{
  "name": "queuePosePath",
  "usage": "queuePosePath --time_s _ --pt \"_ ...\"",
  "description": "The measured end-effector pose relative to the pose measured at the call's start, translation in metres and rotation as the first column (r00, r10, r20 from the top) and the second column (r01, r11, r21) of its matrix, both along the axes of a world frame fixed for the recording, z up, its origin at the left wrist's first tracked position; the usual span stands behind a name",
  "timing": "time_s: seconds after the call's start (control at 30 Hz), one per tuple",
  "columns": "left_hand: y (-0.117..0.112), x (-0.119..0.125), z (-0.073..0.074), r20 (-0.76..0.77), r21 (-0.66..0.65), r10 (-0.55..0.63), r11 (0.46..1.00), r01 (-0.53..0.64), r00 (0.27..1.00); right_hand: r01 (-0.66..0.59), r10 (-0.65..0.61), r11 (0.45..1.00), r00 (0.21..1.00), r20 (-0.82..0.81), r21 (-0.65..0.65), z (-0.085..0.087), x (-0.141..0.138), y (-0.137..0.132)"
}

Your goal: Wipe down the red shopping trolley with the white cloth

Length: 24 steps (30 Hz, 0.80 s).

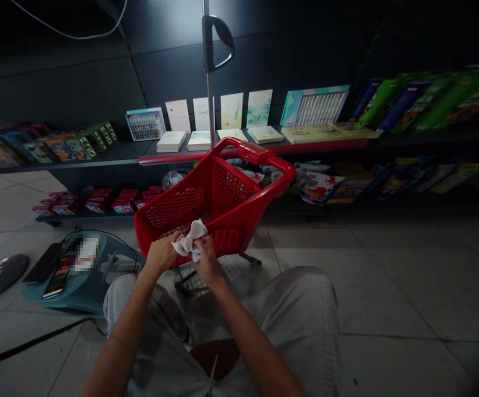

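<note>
A crumpled white cloth [190, 241] is bunched between my two hands, in front of the near side of a red shopping cart [231, 220]. My left hand [164, 252] pinches the cloth's left end, with its fingers partly hidden behind the cloth and close to the cart's rim. From the right, my right hand [207, 260] has closed fingers on the cloth's lower part. The cart basket has perforated walls and a raised handle at its far right. Whether either hand also touches the cart cannot be made out.
Behind the cart runs a dark shelf [117, 156] with books [172, 141], boxes [76, 144] and bagged goods [318, 184]. A teal stool [86, 289] at left carries a phone [57, 278]. A metal pole [211, 110] stands behind the cart, and my knees flank the arms.
</note>
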<state>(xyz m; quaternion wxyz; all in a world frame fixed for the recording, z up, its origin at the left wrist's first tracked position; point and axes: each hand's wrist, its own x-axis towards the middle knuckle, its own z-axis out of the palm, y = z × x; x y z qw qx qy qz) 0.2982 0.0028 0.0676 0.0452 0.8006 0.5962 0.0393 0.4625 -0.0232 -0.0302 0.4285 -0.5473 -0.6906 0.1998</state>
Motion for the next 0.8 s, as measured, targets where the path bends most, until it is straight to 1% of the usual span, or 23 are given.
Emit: queuePosePath --time_s 0.03,0.07,0.13,0.17,0.23,0.27,0.3,0.33,0.37,0.4,0.43,0.47,0.5,0.57,0.63,0.7,0.73,0.77,0.8 --pt "0.000 0.000 0.000 -0.002 0.018 0.014 1.000 -0.014 1.000 -0.080 0.078 0.996 0.996 0.040 0.032 -0.002 0.019 0.006" --pt "-0.001 0.001 0.000 -0.006 0.033 0.023 0.999 -0.023 1.000 -0.094 0.091 0.994 0.994 0.060 0.057 -0.005 0.036 0.012" --pt "-0.002 0.003 0.001 -0.021 0.051 0.035 0.998 -0.034 0.999 -0.036 0.029 0.994 0.997 0.067 0.099 -0.013 0.063 0.020" --pt "-0.003 0.005 0.000 -0.032 0.052 0.039 0.998 -0.038 0.999 0.019 -0.025 0.993 0.998 0.053 0.119 -0.017 0.072 0.023" --pt "-0.004 0.007 0.000 -0.042 0.054 0.040 0.998 -0.038 0.998 0.190 -0.190 0.972 0.982 -0.012 0.142 -0.024 0.083 0.027" --pt "-0.005 0.008 -0.001 -0.041 0.058 0.036 0.998 -0.034 0.999 0.313 -0.307 0.940 0.950 -0.062 0.133 -0.027 0.086 0.029" --pt "-0.006 0.009 -0.002 -0.038 0.061 0.029 0.998 -0.027 0.999 0.456 -0.445 0.884 0.888 -0.118 0.100 -0.029 0.089 0.031" --pt "-0.007 0.009 -0.002 -0.036 0.063 0.023 0.998 -0.021 0.999 0.592 -0.578 0.805 0.799 -0.167 0.041 -0.030 0.092 0.033" --pt "-0.007 0.010 -0.003 -0.036 0.063 0.018 0.998 -0.016 0.999 0.695 -0.686 0.718 0.700 -0.200 -0.029 -0.031 0.095 0.035" --pt "-0.008 0.010 -0.003 -0.039 0.063 0.017 0.998 -0.014 0.999 0.761 -0.759 0.642 0.613 -0.219 -0.095 -0.031 0.098 0.038" --pt "-0.008 0.011 -0.003 -0.043 0.062 0.019 0.998 -0.016 0.999 0.794 -0.801 0.590 0.552 -0.233 -0.145 -0.031 0.100 0.041" --pt "-0.008 0.011 -0.003 -0.046 0.064 0.024 0.998 -0.021 0.999 0.805 -0.817 0.567 0.522 -0.246 -0.173 -0.031 0.100 0.043" --pt "-0.008 0.012 -0.003 -0.049 0.066 0.031 0.997 -0.028 0.998 0.802 -0.814 0.569 0.519 -0.262 -0.181 -0.031 0.096 0.045" --pt "-0.009 0.014 -0.003 -0.050 0.068 0.046 0.997 -0.043 0.998 0.774 -0.781 0.610 0.550 -0.296 -0.168 -0.030 0.075 0.045" --pt "-0.009 0.016 -0.002 -0.043 0.066 0.054 0.996 -0.051 0.998 0.724 -0.739 0.665 0.605 -0.296 -0.181 -0.030 0.037 0.039" --pt "-0.009 0.017 -0.002 -0.031 0.071 0.064 0.996 -0.061 0.997 0.642 -0.681 0.732 0.704 -0.201 -0.229 -0.030 -0.012 0.027" --pt "-0.009 0.016 -0.002 -0.023 0.077 0.067 0.995 -0.065 0.997 0.576 -0.618 0.775 0.776 -0.126 -0.258 -0.029 -0.037 0.020" --pt "-0.009 0.015 -0.002 -0.017 0.082 0.072 0.994 -0.070 0.997 0.456 -0.486 0.848 0.873 -0.049 -0.270 -0.029 -0.060 0.012" --pt "-0.008 0.013 -0.002 -0.014 0.085 0.078 0.993 -0.077 0.997 0.293 -0.304 0.922 0.953 -0.002 -0.254 -0.029 -0.079 0.004"
